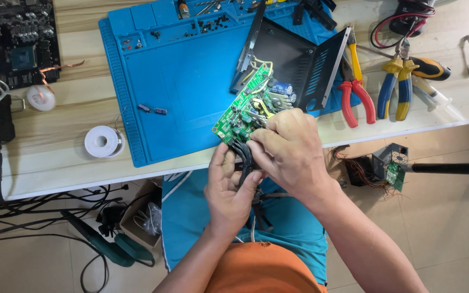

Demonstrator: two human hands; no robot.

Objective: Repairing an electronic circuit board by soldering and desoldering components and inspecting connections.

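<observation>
Green circuit board point(248, 106) held up over bench point(55, 146) edge, just in front of blue mat point(180, 81). Left hand point(232, 187) wrapped around black cable bundle point(243, 157) below board; right hand point(289, 152) pinching same wires near board's lower corner (fingertips hidden, exact grip point unclear). Best to support board close to wire roots, pull straight, avoid flexing. Black metal case point(299, 59) open behind; pliers point(356, 89) within reach at right.

Below your workbench, left of your knees, sits a small open brown cardboard box point(137, 220) on the floor.
</observation>
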